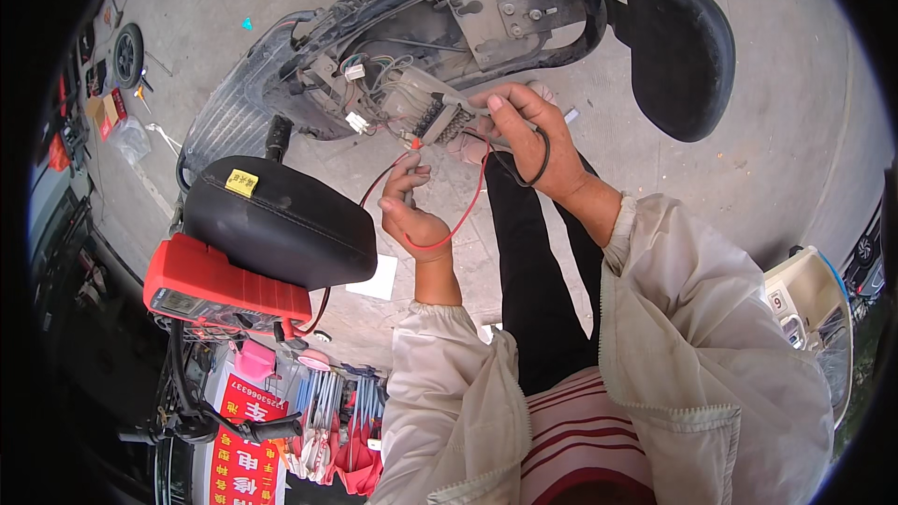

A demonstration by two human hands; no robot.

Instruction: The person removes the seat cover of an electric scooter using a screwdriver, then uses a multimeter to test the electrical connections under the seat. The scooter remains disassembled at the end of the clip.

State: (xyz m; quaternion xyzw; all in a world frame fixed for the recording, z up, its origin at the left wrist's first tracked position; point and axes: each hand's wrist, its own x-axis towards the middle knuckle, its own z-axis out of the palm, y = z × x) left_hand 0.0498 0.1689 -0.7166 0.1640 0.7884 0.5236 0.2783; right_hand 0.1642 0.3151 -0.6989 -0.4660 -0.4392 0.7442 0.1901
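Observation:
My left hand (412, 210) has curled fingers by a red-tipped test lead (416, 143), which they appear to pinch. A thin red wire (475, 208) loops across that wrist. Higher and to the right, my right hand (543, 136) is closed on a dark cable (545, 161) that bends round beside its fingers. Its fingertips are close to a bundle of dark connectors and wires (440, 120) on the opened scooter body (402, 47). White plugs (356, 122) hang there on thin wires. A red multimeter (220, 282) rests against a black seat (281, 224), a lead running from it.
A black padded backrest (678, 56) juts out at the upper right. Handlebars (267, 428) and a red sign (248, 440) are at the lower left. A wheel (128, 55) and a small box (108, 112) lie on the far-left floor. A cream bin (809, 304) stands at right.

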